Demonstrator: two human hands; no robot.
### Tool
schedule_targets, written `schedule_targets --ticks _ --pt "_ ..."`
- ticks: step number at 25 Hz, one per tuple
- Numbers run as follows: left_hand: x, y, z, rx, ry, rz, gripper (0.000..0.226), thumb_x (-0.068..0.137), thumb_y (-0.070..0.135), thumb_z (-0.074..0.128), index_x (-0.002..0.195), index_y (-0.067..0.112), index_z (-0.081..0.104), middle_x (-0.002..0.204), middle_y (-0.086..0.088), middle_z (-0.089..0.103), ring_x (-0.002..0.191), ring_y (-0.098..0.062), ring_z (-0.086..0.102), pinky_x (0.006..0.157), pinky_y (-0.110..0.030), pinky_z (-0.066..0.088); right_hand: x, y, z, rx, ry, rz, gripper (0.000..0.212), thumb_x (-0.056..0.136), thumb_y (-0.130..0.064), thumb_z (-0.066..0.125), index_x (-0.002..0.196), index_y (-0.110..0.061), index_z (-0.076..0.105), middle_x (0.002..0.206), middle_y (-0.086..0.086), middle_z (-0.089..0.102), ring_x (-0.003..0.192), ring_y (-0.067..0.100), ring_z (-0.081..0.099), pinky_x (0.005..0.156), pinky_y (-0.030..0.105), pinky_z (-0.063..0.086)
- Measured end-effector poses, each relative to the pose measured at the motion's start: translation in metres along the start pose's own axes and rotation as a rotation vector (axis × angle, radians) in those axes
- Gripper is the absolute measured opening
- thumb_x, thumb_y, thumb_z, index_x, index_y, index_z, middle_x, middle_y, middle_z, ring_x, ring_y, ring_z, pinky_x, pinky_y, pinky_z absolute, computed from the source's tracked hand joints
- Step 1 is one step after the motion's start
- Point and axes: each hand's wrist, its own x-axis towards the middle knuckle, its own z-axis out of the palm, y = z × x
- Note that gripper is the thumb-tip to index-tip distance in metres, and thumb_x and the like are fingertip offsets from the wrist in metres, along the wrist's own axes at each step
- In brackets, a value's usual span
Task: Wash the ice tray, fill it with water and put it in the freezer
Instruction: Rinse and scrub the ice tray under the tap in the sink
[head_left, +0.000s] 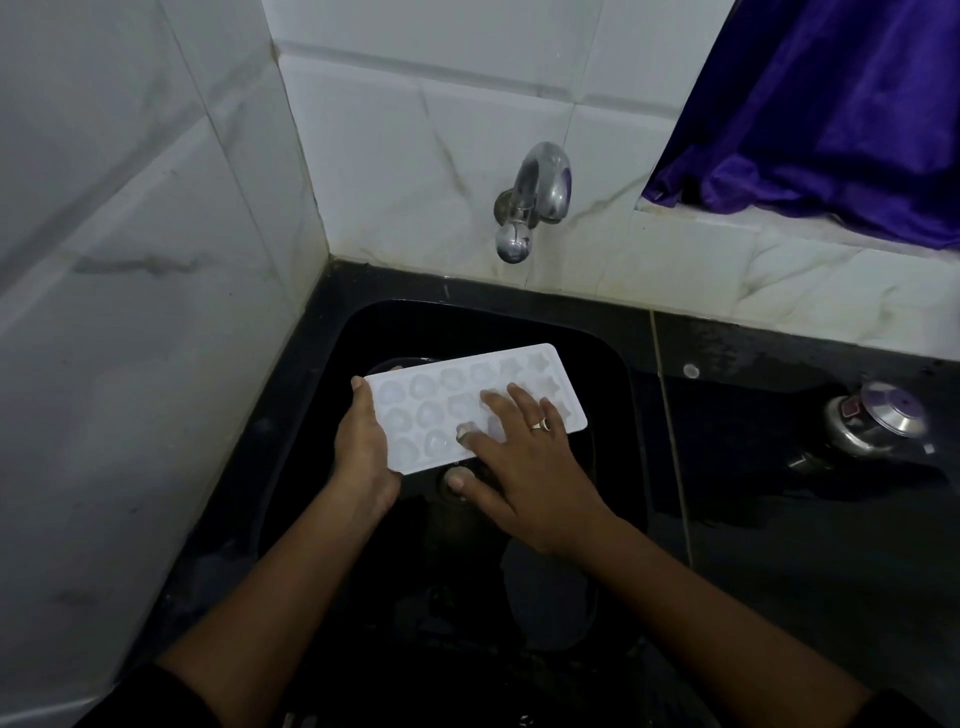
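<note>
A white ice tray (441, 400) with several shaped cavities is held level over the black sink (618, 395). My left hand (363, 447) grips the tray's left end, thumb on top. My right hand (524, 467) lies flat on the tray's right half, fingers spread across the cavities, a ring on one finger. The chrome tap (535, 200) sticks out of the tiled wall above the sink; no water runs from it.
White tiled walls close in the left and back. A black counter (779, 493) runs to the right, with a steel pressure cooker (872, 421) on it. A purple curtain (831, 104) hangs at the upper right. Dark dishes lie in the sink.
</note>
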Motion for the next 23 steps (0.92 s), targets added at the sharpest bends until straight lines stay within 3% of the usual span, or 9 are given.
schedule_targets --ticks 4,7,9,12,16,19,23 --pt "0.005 0.004 -0.006 0.018 -0.019 -0.008 0.055 0.110 0.059 0.030 0.111 0.028 0.075 0.095 0.001 0.083 0.080 -0.020 0.081 0.060 -0.034 0.061 0.010 -0.008 -0.001 0.048 0.021 0.078 0.054 0.101 -0.068 0.030 0.129 -0.034 0.062 0.166 0.010 0.029 0.159 0.032 0.008 0.127 0.058 0.004" --pt "0.010 0.010 -0.010 0.017 -0.021 -0.004 0.054 0.110 0.060 0.032 0.110 0.028 0.076 0.097 0.000 0.083 0.089 -0.025 0.080 0.070 -0.039 0.061 0.010 -0.015 0.005 0.005 -0.006 0.041 0.061 0.100 -0.070 0.029 0.139 -0.031 0.055 0.167 0.011 0.026 0.159 0.034 0.006 0.127 0.059 0.005" --pt "0.012 0.012 -0.012 0.015 -0.026 -0.012 0.053 0.110 0.059 0.033 0.111 0.027 0.075 0.097 0.000 0.083 0.094 -0.027 0.078 0.075 -0.042 0.061 0.013 -0.012 0.002 0.012 0.013 0.056 0.055 0.101 -0.069 0.030 0.135 -0.036 0.057 0.167 0.010 0.027 0.159 0.034 0.006 0.126 0.061 0.006" --pt "0.011 0.011 -0.010 0.019 -0.056 -0.019 0.054 0.110 0.059 0.032 0.112 0.028 0.076 0.099 0.000 0.083 0.091 -0.025 0.079 0.072 -0.040 0.061 0.018 -0.017 0.000 0.013 0.029 0.101 0.058 0.100 -0.070 0.029 0.128 -0.032 0.063 0.165 0.011 0.031 0.158 0.035 0.011 0.125 0.062 0.009" --pt "0.015 0.013 -0.014 0.014 -0.043 -0.031 0.054 0.110 0.059 0.031 0.116 0.029 0.075 0.103 -0.001 0.082 0.096 -0.027 0.078 0.073 -0.042 0.061 0.012 -0.013 0.005 -0.028 0.005 0.048 0.057 0.101 -0.071 0.028 0.137 -0.036 0.055 0.167 0.011 0.026 0.159 0.034 0.006 0.125 0.062 0.008" --pt "0.016 0.012 -0.011 0.018 -0.053 -0.047 0.057 0.109 0.062 0.030 0.117 0.028 0.075 0.104 -0.002 0.082 0.094 -0.027 0.079 0.071 -0.041 0.062 0.019 -0.017 0.002 0.028 0.031 0.119 0.056 0.100 -0.070 0.030 0.127 -0.033 0.063 0.166 0.012 0.029 0.159 0.035 0.009 0.125 0.062 0.009" --pt "0.020 0.015 -0.013 0.007 -0.036 -0.052 0.058 0.108 0.063 0.031 0.119 0.027 0.075 0.112 -0.006 0.081 0.102 -0.032 0.077 0.083 -0.048 0.061 0.016 -0.019 0.003 -0.010 -0.015 0.044 0.061 0.101 -0.071 0.030 0.139 -0.032 0.056 0.168 0.012 0.024 0.159 0.034 0.004 0.126 0.061 0.006"
